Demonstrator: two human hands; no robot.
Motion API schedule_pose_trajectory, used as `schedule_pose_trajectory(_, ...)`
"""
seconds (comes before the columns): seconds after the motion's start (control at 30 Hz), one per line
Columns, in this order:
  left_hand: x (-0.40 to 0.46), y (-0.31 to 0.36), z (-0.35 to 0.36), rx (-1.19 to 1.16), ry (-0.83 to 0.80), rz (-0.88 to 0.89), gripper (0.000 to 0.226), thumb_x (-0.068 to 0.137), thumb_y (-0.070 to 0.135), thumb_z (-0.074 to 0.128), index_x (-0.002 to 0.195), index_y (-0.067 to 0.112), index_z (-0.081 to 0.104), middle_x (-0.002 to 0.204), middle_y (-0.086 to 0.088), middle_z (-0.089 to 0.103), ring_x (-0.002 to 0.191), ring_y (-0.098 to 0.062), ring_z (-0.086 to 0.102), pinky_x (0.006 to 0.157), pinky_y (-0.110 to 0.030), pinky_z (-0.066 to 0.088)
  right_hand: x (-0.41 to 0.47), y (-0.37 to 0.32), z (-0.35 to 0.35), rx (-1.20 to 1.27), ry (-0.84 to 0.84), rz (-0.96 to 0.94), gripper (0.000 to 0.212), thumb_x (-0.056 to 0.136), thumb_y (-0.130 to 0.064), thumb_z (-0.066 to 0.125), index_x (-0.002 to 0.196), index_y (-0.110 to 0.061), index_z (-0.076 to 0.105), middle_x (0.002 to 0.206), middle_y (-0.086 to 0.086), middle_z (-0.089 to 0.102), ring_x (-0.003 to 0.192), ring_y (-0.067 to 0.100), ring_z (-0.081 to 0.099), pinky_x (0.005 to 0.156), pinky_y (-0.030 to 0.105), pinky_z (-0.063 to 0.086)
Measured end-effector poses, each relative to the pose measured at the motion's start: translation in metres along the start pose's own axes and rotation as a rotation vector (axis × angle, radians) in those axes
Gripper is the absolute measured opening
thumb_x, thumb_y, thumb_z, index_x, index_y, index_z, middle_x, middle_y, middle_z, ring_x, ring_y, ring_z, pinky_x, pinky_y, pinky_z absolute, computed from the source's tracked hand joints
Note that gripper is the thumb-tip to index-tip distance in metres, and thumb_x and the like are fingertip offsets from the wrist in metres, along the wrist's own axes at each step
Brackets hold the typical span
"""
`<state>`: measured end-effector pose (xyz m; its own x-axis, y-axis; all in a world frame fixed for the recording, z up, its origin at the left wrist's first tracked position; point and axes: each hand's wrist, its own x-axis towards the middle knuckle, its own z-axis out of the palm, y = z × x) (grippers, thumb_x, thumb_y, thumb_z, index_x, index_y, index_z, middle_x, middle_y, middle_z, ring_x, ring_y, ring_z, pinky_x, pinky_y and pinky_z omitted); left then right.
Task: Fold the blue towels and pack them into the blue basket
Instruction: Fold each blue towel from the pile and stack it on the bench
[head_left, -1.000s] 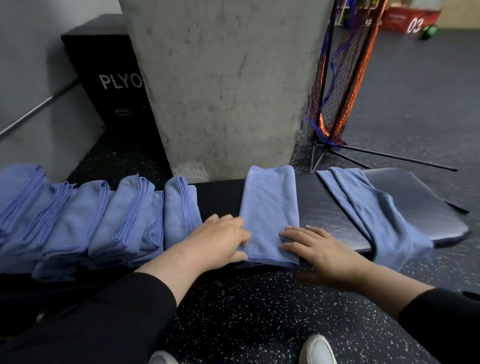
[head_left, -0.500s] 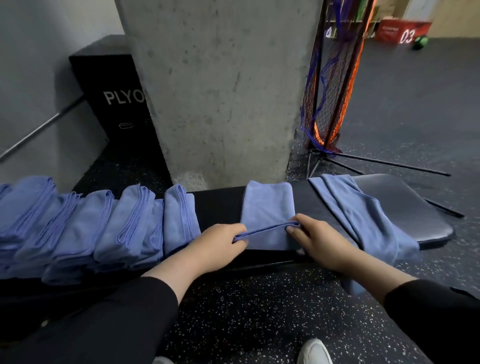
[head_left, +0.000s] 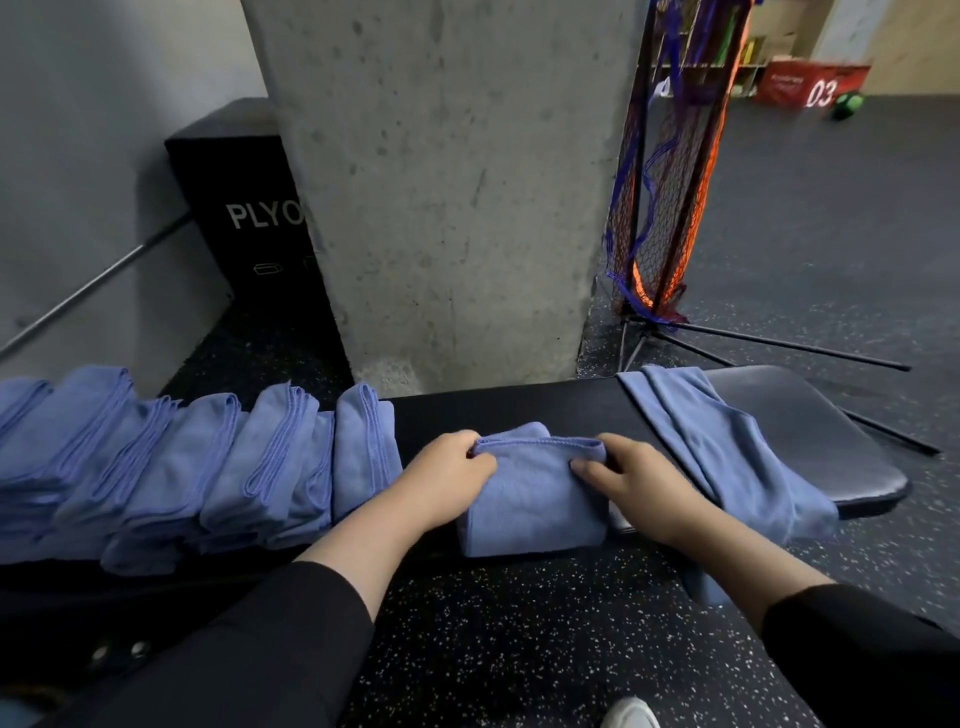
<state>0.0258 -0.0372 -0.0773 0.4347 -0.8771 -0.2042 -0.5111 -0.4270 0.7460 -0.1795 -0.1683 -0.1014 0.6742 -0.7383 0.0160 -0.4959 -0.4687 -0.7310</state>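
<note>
Towel (head_left: 535, 493) in blue, folded into a short thick pad, lies at the near edge of the black padded surface (head_left: 810, 415), its front hanging a little over that edge. The left hand (head_left: 452, 478) pinches the far left corner of the top fold, fingers curled over the hem. The right hand (head_left: 631, 475) grips the far right corner in the same way, with the thumb lying on top of the cloth; the fingertips behind the fold are hidden. Both forearms come out of black sleeves (head_left: 291, 644).

Just to the left, apart from the held piece, a row of folded towels (head_left: 218, 467) stands on edge and leans leftward, each overlapping the next; the row runs off the left border, so its count cannot be told. To the right, an unfolded towel (head_left: 727, 452) drapes across the surface and down over its near side, its lower end partly hidden behind the right forearm.

No basket can be made out anywhere in view.

Behind the surface rises a concrete pillar (head_left: 441, 197), which covers part of a black box (head_left: 234, 208) so that only the letters "PLYO" can be read. A folded net on a stand (head_left: 670, 171) leans to the right of the pillar. A white shoe (head_left: 628, 714) is cut off by the bottom border on the speckled floor (head_left: 493, 623).
</note>
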Motion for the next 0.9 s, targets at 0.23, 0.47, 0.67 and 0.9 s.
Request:
schedule_pose_trajectory(0.23, 0.039, -0.018, 0.011, 0.206, 0.043, -0.169, 0.019, 0.099, 0.023, 0.039, 0.082, 0.016, 0.041, 0.084, 0.000, 0.051, 0.072, -0.020, 0.047, 0.064, -0.033, 0.038, 0.052, 0.003, 0.028, -0.179, 0.015, 0.038, 0.035, 0.097, -0.041, 0.055, 0.074, -0.019, 0.040, 0.068, -0.004, 0.056, 0.066, 0.013, 0.050, 0.055, 0.027, 0.034)
schedule_pose_trajectory(0.47, 0.058, -0.026, 0.014, 0.439, 0.215, -0.141, 0.006, 0.099, 0.022, 0.047, 0.097, 0.016, 0.047, 0.102, -0.007, 0.061, 0.087, -0.029, 0.059, 0.066, -0.035, 0.041, 0.086, 0.007, 0.050, -0.266, 0.057, 0.120, 0.038, 0.092, -0.047, 0.061, 0.075, -0.017, 0.046, 0.074, -0.004, 0.056, 0.077, 0.026, 0.053, 0.062, 0.036, 0.034)
schedule_pose_trajectory(0.67, 0.058, -0.025, 0.013, 0.593, 0.291, 0.206, 0.021, 0.098, 0.019, 0.051, 0.118, 0.019, 0.058, 0.117, -0.004, 0.050, 0.105, -0.027, 0.054, 0.088, -0.043, 0.046, 0.081, 0.010, 0.054, -0.376, 0.237, 0.030, 0.033, 0.091, -0.051, 0.059, 0.106, -0.022, 0.054, 0.103, 0.000, 0.054, 0.098, 0.028, 0.054, 0.079, 0.043, 0.048)
schedule_pose_trajectory(0.9, 0.036, -0.038, 0.025, 0.819, -0.177, 0.262, 0.057, 0.104, 0.050, 0.036, 0.151, 0.019, 0.036, 0.165, -0.002, 0.021, 0.152, -0.020, 0.017, 0.121, -0.041, 0.019, 0.057, 0.019, 0.050, -0.429, 0.032, -0.447, 0.031, 0.102, -0.039, 0.037, 0.111, -0.026, 0.064, 0.120, -0.009, 0.064, 0.110, 0.021, 0.063, 0.090, 0.045, 0.050)
